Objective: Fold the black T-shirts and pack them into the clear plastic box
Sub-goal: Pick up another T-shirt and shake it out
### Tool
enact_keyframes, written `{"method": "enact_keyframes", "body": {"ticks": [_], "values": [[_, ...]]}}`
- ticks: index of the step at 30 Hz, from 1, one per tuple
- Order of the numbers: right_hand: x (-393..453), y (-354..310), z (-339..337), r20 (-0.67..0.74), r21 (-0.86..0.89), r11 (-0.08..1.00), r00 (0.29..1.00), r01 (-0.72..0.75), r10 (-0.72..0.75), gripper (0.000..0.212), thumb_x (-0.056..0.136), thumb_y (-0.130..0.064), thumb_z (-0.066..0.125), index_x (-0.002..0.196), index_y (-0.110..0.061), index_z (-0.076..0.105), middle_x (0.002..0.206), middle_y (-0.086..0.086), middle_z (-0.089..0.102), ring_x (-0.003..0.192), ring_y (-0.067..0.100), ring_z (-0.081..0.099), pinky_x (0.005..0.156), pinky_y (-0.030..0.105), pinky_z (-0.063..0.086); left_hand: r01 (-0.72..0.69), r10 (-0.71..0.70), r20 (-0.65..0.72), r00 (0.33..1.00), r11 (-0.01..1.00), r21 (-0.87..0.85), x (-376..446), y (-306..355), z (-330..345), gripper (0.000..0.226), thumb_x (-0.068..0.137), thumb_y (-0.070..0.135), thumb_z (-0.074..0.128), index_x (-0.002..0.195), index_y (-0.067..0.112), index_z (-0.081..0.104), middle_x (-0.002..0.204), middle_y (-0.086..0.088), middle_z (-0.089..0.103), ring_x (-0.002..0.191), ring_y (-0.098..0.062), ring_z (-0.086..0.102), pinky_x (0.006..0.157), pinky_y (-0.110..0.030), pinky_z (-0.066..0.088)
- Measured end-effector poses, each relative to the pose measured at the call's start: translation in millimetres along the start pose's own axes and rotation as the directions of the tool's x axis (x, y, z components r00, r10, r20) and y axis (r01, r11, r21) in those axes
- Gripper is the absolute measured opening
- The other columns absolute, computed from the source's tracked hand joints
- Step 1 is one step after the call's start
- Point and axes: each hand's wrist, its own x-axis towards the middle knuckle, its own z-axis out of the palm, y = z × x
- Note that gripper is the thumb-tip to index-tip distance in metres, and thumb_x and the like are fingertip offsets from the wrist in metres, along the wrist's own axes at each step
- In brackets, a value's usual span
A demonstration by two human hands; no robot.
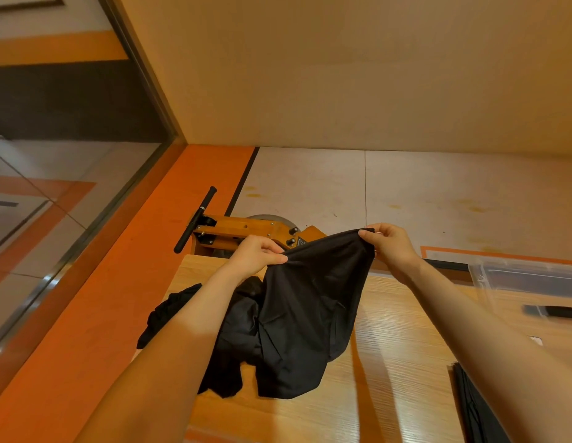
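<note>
Shirt (pixel 310 314) pinched in my left hand (pixel 256 255), right hand (pixel 390 244); unfolded yet, needs spreading flat on surface (pixel 390 346).

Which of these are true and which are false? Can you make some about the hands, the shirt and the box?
1. Both hands hold the black T-shirt up. True: the left hand and right hand pinch its top edge.
2. The clear plastic box is on the left. False: it sits at the right.
3. The held shirt is neatly folded. False: it hangs loose and crumpled.
4. The wooden table is under the shirt. True.
</note>
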Motion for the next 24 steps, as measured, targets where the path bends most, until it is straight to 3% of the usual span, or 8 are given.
{"method": "enact_keyframes", "body": {"ticks": [3, 6, 10, 12, 15, 18, 21, 24], "values": [[3, 4, 2, -0.054, 0.013, 1.000, 0.998, -0.025, 0.026, 0.014, 0.095, -0.008, 0.060, 0.105, -0.005, 0.068, 0.098, 0.011, 0.069, 0.090, 0.021, 0.065, 0.077, 0.028, 0.054, -0.016, 0.016, 0.010, 1.000, 0.999, 0.032, -3, 0, 2, 0.006, 0.081, 0.025, 0.076, 0.084, 0.020, 0.073, 0.087, 0.004, 0.070, 0.087, -0.009, 0.063, 0.081, -0.026, 0.049], [6, 7, -5, -0.058, -0.006, 0.999, 0.997, -0.052, 0.051, 0.019, 0.093, -0.008, 0.063, 0.109, -0.001, 0.070, 0.097, 0.013, 0.070, 0.088, 0.022, 0.067, 0.073, 0.028, 0.055, -0.017, 0.017, 0.013, 1.000, 1.000, 0.013, -8, -3, 0, 0.007, 0.082, 0.026, 0.075, 0.084, 0.018, 0.074, 0.087, 0.008, 0.069, 0.086, -0.002, 0.061, 0.074, -0.018, 0.043], [1, 7, -12, 0.035, -0.046, 0.997, 0.997, -0.068, 0.069, 0.018, 0.095, -0.010, 0.060, 0.108, -0.002, 0.069, 0.099, 0.013, 0.070, 0.090, 0.022, 0.066, 0.072, 0.026, 0.056, -0.015, 0.015, 0.013, 1.000, 1.000, -0.009, -9, -11, 2, 0.007, 0.084, 0.026, 0.073, 0.086, 0.019, 0.072, 0.094, 0.007, 0.070, 0.095, -0.005, 0.062, 0.088, -0.027, 0.047], [-1, 7, -12, 0.056, -0.070, 0.994, 0.995, -0.080, 0.084, 0.016, 0.097, -0.010, 0.056, 0.105, -0.006, 0.070, 0.101, 0.013, 0.069, 0.094, 0.024, 0.065, 0.080, 0.034, 0.057, -0.007, 0.007, -0.005, 1.000, 1.000, -0.017, -8, -13, 3, 0.008, 0.084, 0.023, 0.073, 0.090, 0.018, 0.072, 0.100, 0.006, 0.069, 0.099, -0.007, 0.062, 0.092, -0.029, 0.047], [-2, 8, -2, 0.043, -0.086, 0.992, 0.994, -0.092, 0.096, 0.020, 0.099, -0.008, 0.050, 0.100, -0.011, 0.070, 0.105, 0.012, 0.068, 0.104, 0.029, 0.063, 0.094, 0.043, 0.052, -0.014, 0.013, -0.026, 1.000, 0.998, -0.055, -9, -9, 8, 0.014, 0.085, 0.018, 0.072, 0.098, 0.014, 0.073, 0.098, 0.006, 0.070, 0.094, -0.004, 0.062, 0.084, -0.023, 0.046], [-9, 6, 20, 0.029, -0.116, 0.991, 0.997, -0.071, 0.075, 0.026, 0.097, -0.006, 0.045, 0.090, -0.011, 0.069, 0.103, 0.008, 0.066, 0.103, 0.024, 0.059, 0.085, 0.030, 0.050, -0.034, 0.032, -0.025, 0.999, 0.996, -0.083, -10, -3, 14, 0.013, 0.086, 0.017, 0.071, 0.098, 0.014, 0.073, 0.094, 0.007, 0.069, 0.089, 0.000, 0.062, 0.075, -0.015, 0.043], [-18, 7, 40, 0.095, -0.170, 0.984, 0.993, -0.048, 0.065, 0.025, 0.097, -0.023, 0.052, 0.090, -0.007, 0.071, 0.105, 0.008, 0.068, 0.096, 0.019, 0.061, 0.080, 0.026, 0.046, -0.047, 0.046, -0.019, 0.999, 0.995, -0.083, -10, -1, 20, 0.008, 0.086, 0.018, 0.071, 0.094, 0.019, 0.072, 0.094, 0.007, 0.070, 0.091, -0.002, 0.062, 0.075, -0.016, 0.043], [-25, 11, 56, 0.198, -0.233, 0.971, 0.980, 0.046, 0.001, 0.037, 0.087, -0.045, 0.068, 0.094, -0.009, 0.073, 0.096, 0.006, 0.070, 0.095, 0.020, 0.064, 0.086, 0.033, 0.052, -0.070, 0.069, -0.018, 0.997, 0.996, -0.053, -9, -3, 23, 0.007, 0.086, 0.021, 0.071, 0.092, 0.020, 0.072, 0.094, 0.008, 0.070, 0.093, -0.002, 0.062, 0.078, -0.019, 0.046]]}}
